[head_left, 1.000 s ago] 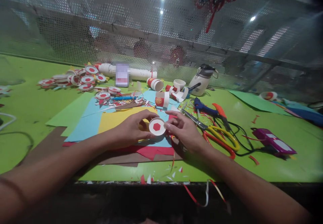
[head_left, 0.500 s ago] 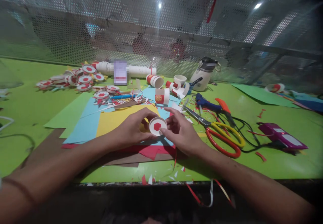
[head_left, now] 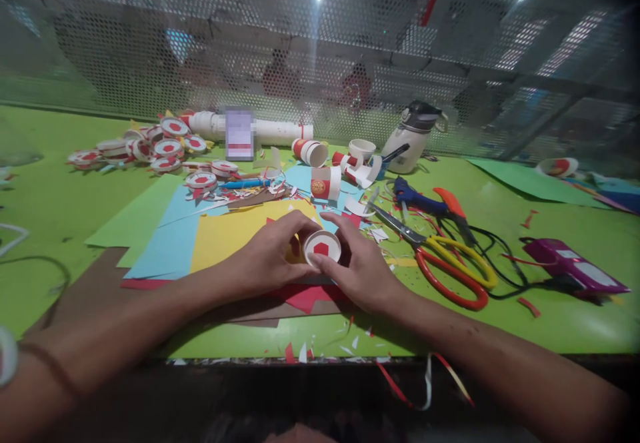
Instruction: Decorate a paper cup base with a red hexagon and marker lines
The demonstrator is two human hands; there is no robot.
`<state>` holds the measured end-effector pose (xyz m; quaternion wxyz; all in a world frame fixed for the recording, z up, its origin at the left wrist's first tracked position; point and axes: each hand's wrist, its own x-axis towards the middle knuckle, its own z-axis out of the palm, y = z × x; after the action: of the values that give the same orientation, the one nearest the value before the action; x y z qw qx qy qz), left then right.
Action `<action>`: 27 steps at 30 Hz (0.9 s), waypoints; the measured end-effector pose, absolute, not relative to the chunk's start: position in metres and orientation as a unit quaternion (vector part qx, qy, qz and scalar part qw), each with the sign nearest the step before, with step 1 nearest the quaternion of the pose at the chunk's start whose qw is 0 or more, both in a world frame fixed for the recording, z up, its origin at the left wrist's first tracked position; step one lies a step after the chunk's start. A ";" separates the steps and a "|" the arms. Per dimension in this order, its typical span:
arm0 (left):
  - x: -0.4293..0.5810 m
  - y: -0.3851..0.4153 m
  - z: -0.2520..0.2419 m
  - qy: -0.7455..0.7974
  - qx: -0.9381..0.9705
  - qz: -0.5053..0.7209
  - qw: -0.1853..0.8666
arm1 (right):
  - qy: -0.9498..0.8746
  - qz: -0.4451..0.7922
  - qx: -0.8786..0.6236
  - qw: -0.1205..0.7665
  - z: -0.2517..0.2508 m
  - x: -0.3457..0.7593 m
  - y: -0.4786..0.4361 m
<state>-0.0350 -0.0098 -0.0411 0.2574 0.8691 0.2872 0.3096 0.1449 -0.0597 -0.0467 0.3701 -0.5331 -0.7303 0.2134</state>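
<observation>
Between my hands is a small round white paper cup base [head_left: 327,240] with a red hexagon stuck on its face. My left hand [head_left: 273,250] grips its left side, fingers curled behind it. My right hand [head_left: 363,263] holds the right side, its thumb laid over the lower front near the hexagon. Beneath lie stacked sheets of coloured paper, with a yellow sheet [head_left: 225,240] and a light blue sheet [head_left: 173,243]. Right of my right hand rest scissors [head_left: 425,240] with red and yellow handles.
Finished-looking white and red discs [head_left: 167,148] are heaped at the back left. Cut paper cups [head_left: 326,183], a flask [head_left: 410,140], a blue glue gun [head_left: 420,200] and a purple device [head_left: 575,266] with a cable lie behind and to the right. Paper scraps litter the table's front edge.
The view has shifted slightly. My right thumb has slid across the disc's face and now covers the lower part of the red hexagon. Both hands still hold the disc.
</observation>
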 end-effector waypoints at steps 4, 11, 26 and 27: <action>-0.034 -0.012 -0.040 0.294 0.864 0.306 0.270 | -0.723 0.235 -0.534 0.370 -0.045 0.143 -0.060; -0.033 -0.014 -0.041 0.281 0.878 0.313 0.229 | -0.715 0.257 -0.532 0.375 -0.044 0.145 -0.059; -0.035 -0.015 -0.042 0.254 0.888 0.311 0.225 | -0.598 0.469 -0.485 0.432 -0.039 0.146 -0.056; -0.035 -0.015 -0.042 0.250 0.889 0.312 0.224 | -0.598 0.472 -0.481 0.433 -0.039 0.146 -0.056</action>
<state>-0.0349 -0.0151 -0.0420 0.2236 0.8888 0.2502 0.3121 0.1458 -0.0562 -0.0394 0.4333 -0.4813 -0.5985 0.4716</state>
